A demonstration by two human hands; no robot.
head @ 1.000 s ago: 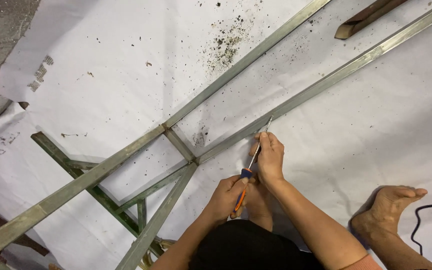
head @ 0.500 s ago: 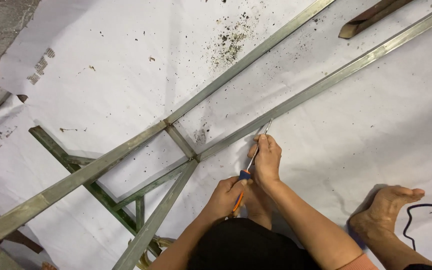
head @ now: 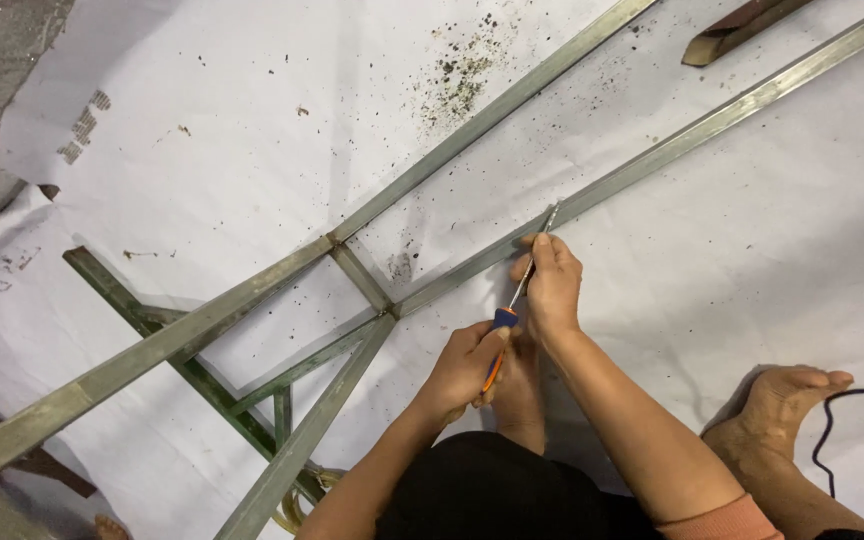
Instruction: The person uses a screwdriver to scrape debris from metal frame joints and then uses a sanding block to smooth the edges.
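The left hand [head: 464,366] is curled tight around the orange-and-blue handle of a screwdriver [head: 514,306], fingers fully wrapped, with the forearm coming up from the lower edge of the view and the wrist bent slightly inward. The right hand [head: 550,288] sits just ahead of it, palm down, with its fingers pinched closed on the tool's thin metal shaft close to the tip; the right forearm runs back down toward the lower right. The screwdriver lies slanted, handle low and toward the person, blade pointing up and away, and its tip meets the long metal bar [head: 712,130] that crosses the white sheet [head: 202,120] diagonally toward the upper right corner. This bar belongs to a welded metal frame [head: 357,275] lying flat on the sheet: a second long bar runs roughly parallel to it on the left, a short crosspiece joins the two near the middle, and green-painted struts branch off toward the lower left edge. Dark specks of debris [head: 462,65] are scattered on the sheet near its upper edge. A bare foot [head: 782,410] rests on the sheet near the lower right, with a black cable [head: 832,440] just beside it.
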